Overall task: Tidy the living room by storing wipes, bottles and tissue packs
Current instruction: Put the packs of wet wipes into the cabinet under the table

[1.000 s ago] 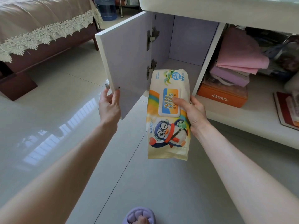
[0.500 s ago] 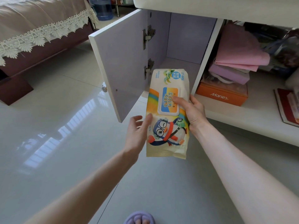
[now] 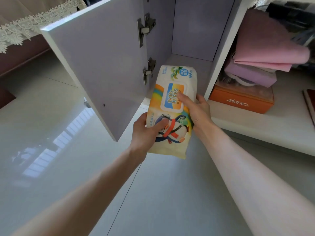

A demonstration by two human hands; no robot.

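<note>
Cabinet door point(image 3: 102, 68) stands open at left. My left hand point(image 3: 144, 132) grips the near end of the baby wipes pack point(image 3: 179, 77), whose far end is at the mouth of the cabinet compartment point(image 3: 190, 31). My right hand point(image 3: 197, 111) clasps its right edge, thumb on the lid. Pushed in skewed, I judge the soft pack could jam against the divider panel point(image 3: 221, 53) and buckle

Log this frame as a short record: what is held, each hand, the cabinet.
held item: baby wipes pack, at the mouth of the compartment
left hand: grips the pack's near end, thumb on top
right hand: grips its right edge, thumb on the lid
cabinet door: open
neighbouring shelf: orange box under folded cloths
</note>
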